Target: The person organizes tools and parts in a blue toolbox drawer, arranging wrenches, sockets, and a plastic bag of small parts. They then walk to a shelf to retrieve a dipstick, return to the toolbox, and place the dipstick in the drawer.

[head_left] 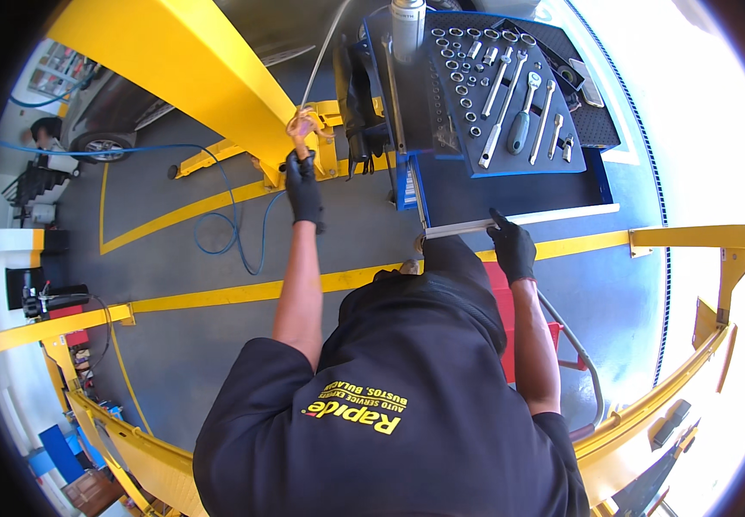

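My left hand (304, 194), in a black glove, is raised beside the yellow post, its fingers closed round the lower end of a tan-orange, uneven piece (305, 127) whose kind I cannot make out. My right hand (513, 248), also gloved in black, grips the silver front edge of a pulled-out drawer (553, 214). Above that drawer lies a dark tool tray (476, 146) with blue edges. Rows of sockets (462, 90) fill its left part, and a ratchet (523, 116) with a dark grip lies among other long-handled tools on the right.
A yellow lift post (191, 65) slants across the upper left. A spray can (408, 30) and a long metal bar (392, 95) are left of the sockets. Black cloth-like material (357, 112) hangs beside the cart. A blue hose (236, 233) loops over the floor.
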Demonstrator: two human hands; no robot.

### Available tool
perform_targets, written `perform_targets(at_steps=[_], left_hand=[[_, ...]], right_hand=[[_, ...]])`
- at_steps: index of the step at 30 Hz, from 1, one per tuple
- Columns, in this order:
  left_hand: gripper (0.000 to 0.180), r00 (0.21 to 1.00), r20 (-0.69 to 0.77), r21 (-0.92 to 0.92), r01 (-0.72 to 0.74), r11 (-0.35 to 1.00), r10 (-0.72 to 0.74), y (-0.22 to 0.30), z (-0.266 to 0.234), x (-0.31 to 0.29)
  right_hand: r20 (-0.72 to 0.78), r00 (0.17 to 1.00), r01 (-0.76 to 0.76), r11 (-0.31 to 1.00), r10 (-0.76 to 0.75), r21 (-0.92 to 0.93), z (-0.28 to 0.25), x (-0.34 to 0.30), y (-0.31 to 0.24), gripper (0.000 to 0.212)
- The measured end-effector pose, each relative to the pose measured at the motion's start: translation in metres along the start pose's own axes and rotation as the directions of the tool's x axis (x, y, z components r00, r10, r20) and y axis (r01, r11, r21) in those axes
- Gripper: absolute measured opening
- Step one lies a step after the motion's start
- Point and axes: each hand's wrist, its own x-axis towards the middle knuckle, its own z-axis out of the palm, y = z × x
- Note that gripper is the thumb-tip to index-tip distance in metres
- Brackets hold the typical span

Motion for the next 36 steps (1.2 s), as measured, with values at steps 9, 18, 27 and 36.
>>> perform_targets(at_steps=[9, 18, 27, 36], left_hand=[[0.029, 0.995, 0.097, 0.031, -0.04, 0.999, 0.037, 0.007, 0.068, 0.0], [0.028, 0.942, 0.242, 0.276, -0.295, 0.915, 0.231, -0.05, 0.057, 0.044], [0.028, 0.903, 0.367, 0.453, -0.382, 0.806, 0.222, -0.023, 0.056, 0.062], [0.041, 0.973, 0.228, 0.449, -0.069, 0.891, -0.04, -0.008, 0.065, 0.063]], right_hand=[[0.009, 1.0, -0.029, 0.999, 0.029, -0.015, 0.001, -0.004, 0.0, 0.045], [0.094, 0.99, 0.109, 0.991, -0.102, -0.072, -0.015, 0.009, 0.008, 0.04], [0.272, 0.889, 0.408, 0.907, -0.368, -0.108, -0.067, 0.074, 0.049, 0.023], [0.173, 0.933, 0.335, 0.938, -0.317, -0.088, -0.078, 0.134, 0.164, 0.03]])
